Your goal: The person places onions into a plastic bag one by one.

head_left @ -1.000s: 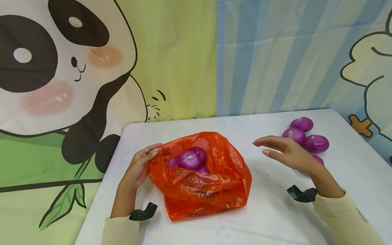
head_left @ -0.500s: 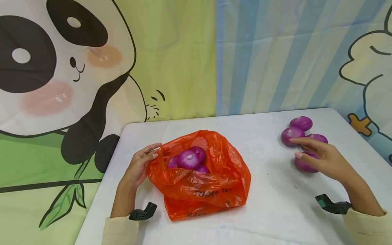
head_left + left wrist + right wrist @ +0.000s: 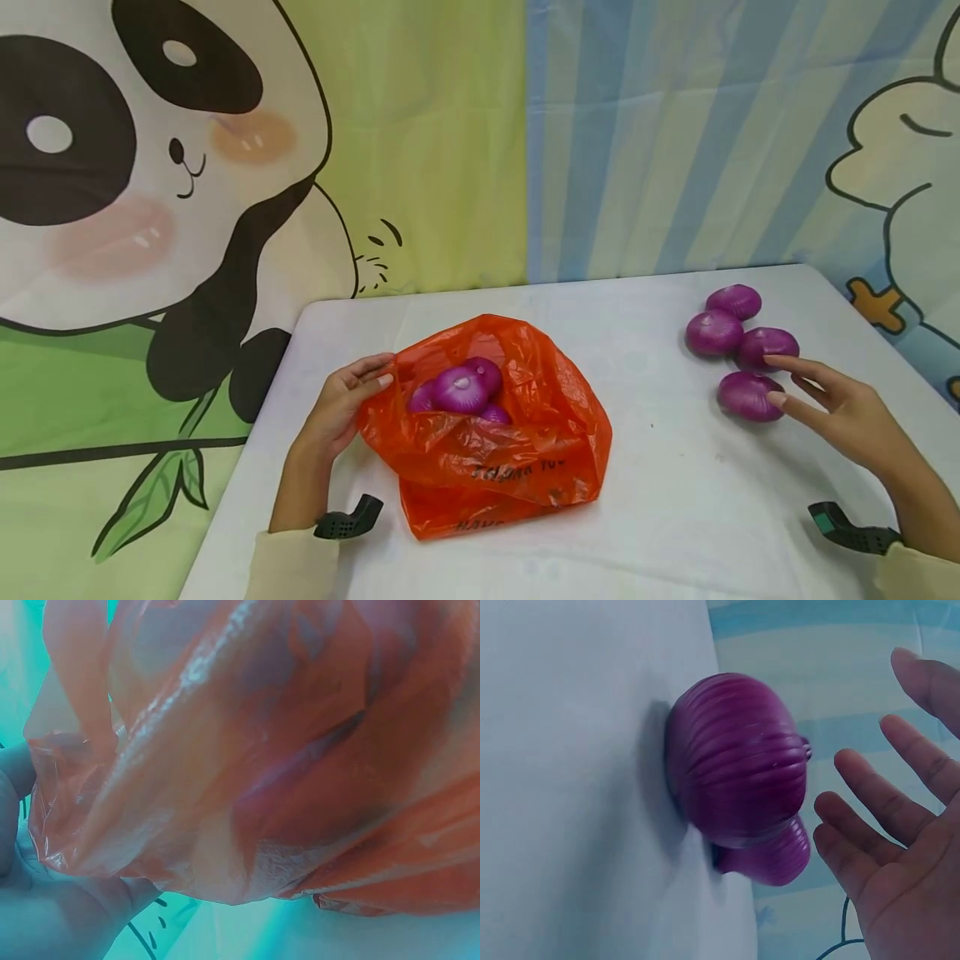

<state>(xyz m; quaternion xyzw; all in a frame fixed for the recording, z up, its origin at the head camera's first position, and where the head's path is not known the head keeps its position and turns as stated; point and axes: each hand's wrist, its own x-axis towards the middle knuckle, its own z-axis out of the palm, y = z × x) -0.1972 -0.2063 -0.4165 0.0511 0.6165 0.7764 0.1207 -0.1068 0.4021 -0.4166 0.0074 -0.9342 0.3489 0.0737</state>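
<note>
An orange-red plastic bag [image 3: 517,467] lies on the table with its mouth held wide. Several purple onions [image 3: 459,390] show inside it. At the bag's left rim my left hand [image 3: 337,412] pinches the plastic between thumb and fingers; the left wrist view shows the crumpled film [image 3: 180,795] close up. Over on the right, my right hand [image 3: 851,412] hovers with fingers spread, thumb tip beside the nearest loose onion [image 3: 750,397]. The right wrist view has that open palm [image 3: 922,862] facing a ribbed purple onion [image 3: 735,761], a gap between them.
Three more onions, the left one [image 3: 714,333], the right one [image 3: 767,346] and the far one [image 3: 733,302], cluster just behind the nearest. A printed cloth backdrop [image 3: 435,167] rises along the far edge of the white table [image 3: 645,517].
My right hand has moved right, from beside the bag to the loose onions, then slightly lower beside the nearest one. My left hand keeps its hold on the bag.
</note>
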